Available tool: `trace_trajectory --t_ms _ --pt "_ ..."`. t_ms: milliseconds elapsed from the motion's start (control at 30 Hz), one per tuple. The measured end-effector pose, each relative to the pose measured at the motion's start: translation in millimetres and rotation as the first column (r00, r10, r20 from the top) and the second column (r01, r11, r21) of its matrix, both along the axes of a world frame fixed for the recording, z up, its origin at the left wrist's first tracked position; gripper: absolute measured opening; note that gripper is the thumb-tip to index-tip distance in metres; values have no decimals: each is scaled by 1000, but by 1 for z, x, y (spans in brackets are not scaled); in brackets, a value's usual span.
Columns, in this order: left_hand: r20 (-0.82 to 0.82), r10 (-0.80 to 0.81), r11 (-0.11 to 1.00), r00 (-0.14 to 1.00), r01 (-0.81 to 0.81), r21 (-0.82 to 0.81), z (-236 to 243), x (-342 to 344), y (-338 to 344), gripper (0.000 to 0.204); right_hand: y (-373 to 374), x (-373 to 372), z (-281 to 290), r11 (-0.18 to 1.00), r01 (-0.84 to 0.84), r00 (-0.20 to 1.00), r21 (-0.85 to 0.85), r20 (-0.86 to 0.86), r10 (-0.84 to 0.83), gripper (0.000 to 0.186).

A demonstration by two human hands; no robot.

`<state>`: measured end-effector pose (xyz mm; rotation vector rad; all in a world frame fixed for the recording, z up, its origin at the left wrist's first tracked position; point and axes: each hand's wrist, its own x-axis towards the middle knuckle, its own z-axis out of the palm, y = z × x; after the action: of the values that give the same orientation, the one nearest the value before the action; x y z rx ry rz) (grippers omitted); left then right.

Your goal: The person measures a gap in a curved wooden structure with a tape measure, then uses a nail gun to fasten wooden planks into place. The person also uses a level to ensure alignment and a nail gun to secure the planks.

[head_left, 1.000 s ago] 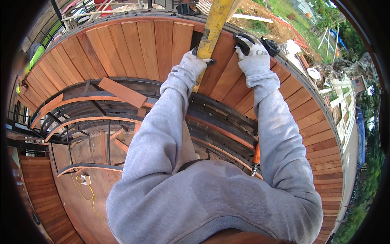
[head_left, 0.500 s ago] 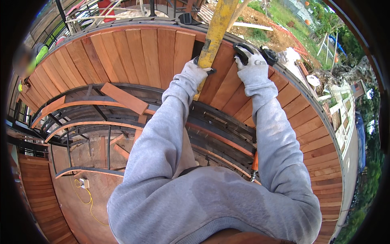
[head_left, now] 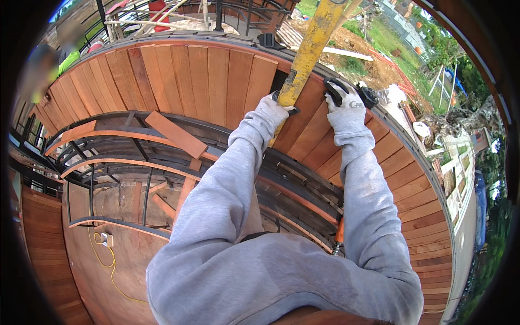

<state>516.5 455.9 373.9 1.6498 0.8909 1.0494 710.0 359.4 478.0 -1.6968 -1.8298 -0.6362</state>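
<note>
One white-gloved left hand [head_left: 273, 108] wraps tight around a long, scuffed yellow bar [head_left: 314, 49] angled over curved, reddish-brown wooden planks [head_left: 306, 105], probably gripped low to steady it. The white-gloved right hand [head_left: 346, 105] has black fingertips bent near the dark outer rim [head_left: 184, 38], maybe bracing; can't tell if it's pinching anything. Planks sit on black framing [head_left: 303, 168], brown floor [head_left: 135, 271] below, dirt [head_left: 341, 46] outside.
</note>
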Motion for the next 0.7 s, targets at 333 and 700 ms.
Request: trace_trajectory --t_ms 333,700 --pt "126 -55 998 991 58 -20 -10 9 4 47 -3 0 4 997 -83 996 12 -39 83 36" --pt "6 -21 998 1000 21 66 5 -5 -6 54 2 -1 0 994 -101 995 34 -14 102 37"
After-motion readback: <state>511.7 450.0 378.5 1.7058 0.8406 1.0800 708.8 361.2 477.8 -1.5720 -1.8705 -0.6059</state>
